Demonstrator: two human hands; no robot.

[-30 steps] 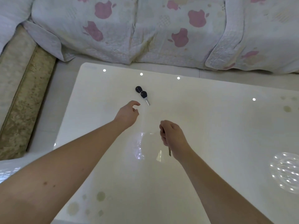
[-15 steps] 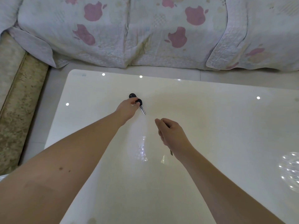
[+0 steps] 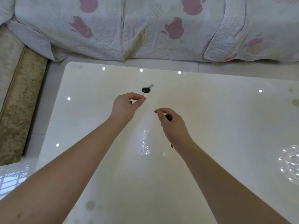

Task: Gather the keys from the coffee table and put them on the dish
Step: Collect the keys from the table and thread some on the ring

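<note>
I am looking down on a glossy white desk (image 3: 210,126) with both bare forearms reaching out over it. My left hand (image 3: 125,106) is hovering above the far middle of the desk with thumb and forefinger pinched together; a thin silvery tip is sticking out just past the fingertips at (image 3: 143,94), and a dark bit is showing under the palm, so I am reading this hand as grasping a key (image 3: 143,94) by a fine pinch. A second key (image 3: 146,89), black-headed with a short metal blade pointing away to the right, is lying on the desk just beyond those fingertips, very near the pinched one; whether the two are touching I cannot tell. My right hand (image 3: 174,125) is sitting nearer to me and a little to the right, fingers curled in around a third key (image 3: 168,117): its black head is peeking out between finger and thumb, and a sliver of metal is poking out below the wrist. The two hands are apart, not touching. Ceiling lights are glinting off the desk as white dots. Beyond the far edge a sofa (image 3: 145,29) is lying under a pale quilted cover with pink apple shapes, and a beige cushion (image 3: 17,94) is running along the left side.
</note>
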